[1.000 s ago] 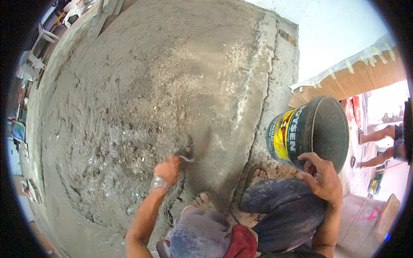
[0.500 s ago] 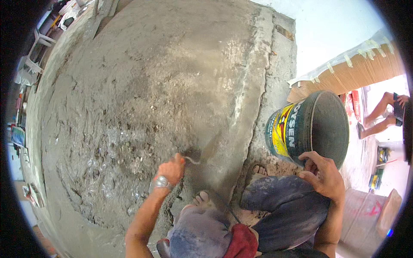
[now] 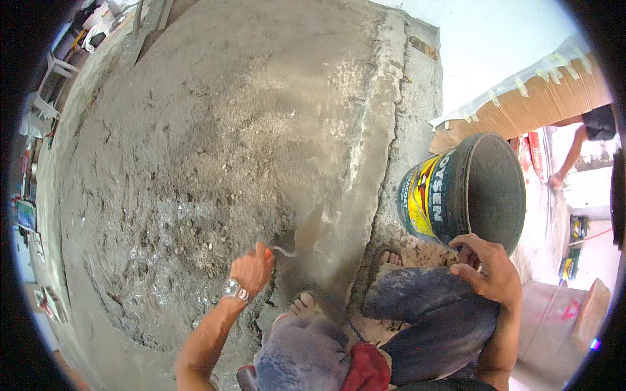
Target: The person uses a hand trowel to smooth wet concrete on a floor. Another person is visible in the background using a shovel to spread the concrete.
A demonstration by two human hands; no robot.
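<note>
My left hand [image 3: 252, 272], with a watch on its wrist, is closed round the orange handle of a trowel [image 3: 310, 228]. A bent metal neck runs from the handle to the blade, which lies on smoothed wet cement beside the rough patch. Wet grey cement [image 3: 163, 150] spreads widely ahead and to the left. On the right, a dark bucket [image 3: 450, 189] with a yellow label leans on its side, its mouth facing right. My right hand [image 3: 489, 270] has curled fingers at the bucket's near rim, and its forearm rests by my bent knee.
A raised concrete strip [image 3: 417, 98] borders the cement on the right. Beyond it stand corrugated cardboard [image 3: 521, 107] with taped plastic and a greyish drum-like container [image 3: 548, 319]. Another person's leg [image 3: 570, 156] shows at the far right. White chairs [image 3: 49, 91] line the far left. My bare feet are close to the cement.
My left hand has shifted slightly left and down with the trowel, whose blade shows more plainly now. My right hand stays at the bucket rim. The other person's legs have moved.
</note>
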